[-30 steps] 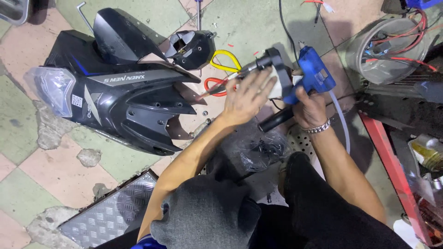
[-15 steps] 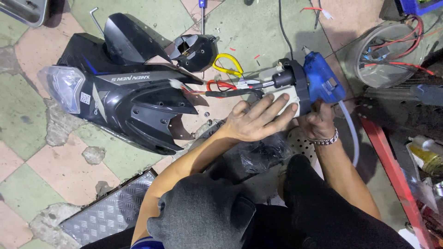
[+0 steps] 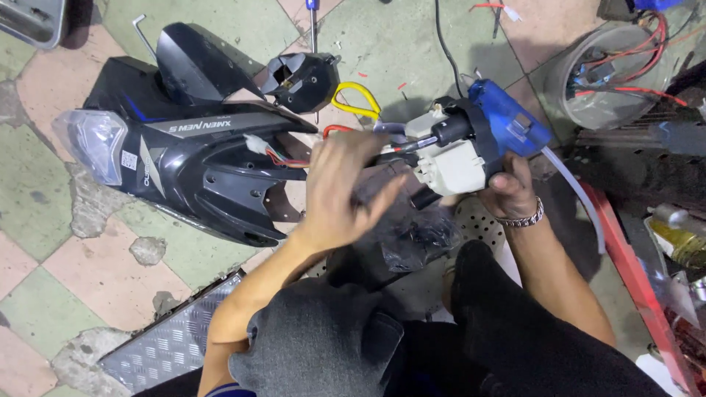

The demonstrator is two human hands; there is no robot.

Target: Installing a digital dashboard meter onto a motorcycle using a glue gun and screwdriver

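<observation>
I see a blocky blue-and-white plastic assembly with a black cylindrical neck [image 3: 471,147] held up off the floor, right of centre and towards the far side. Its blue housing sits at the right and far end, tilted; the white ribbed block hangs below it, nearer me. The black neck points left, and thin red and black wires leave its tip. A clear flexible plastic tube [image 3: 581,195] runs from the blue end, curving right and down towards me. I think the underside rests in a palm, though the grip there is partly hidden.
</observation>
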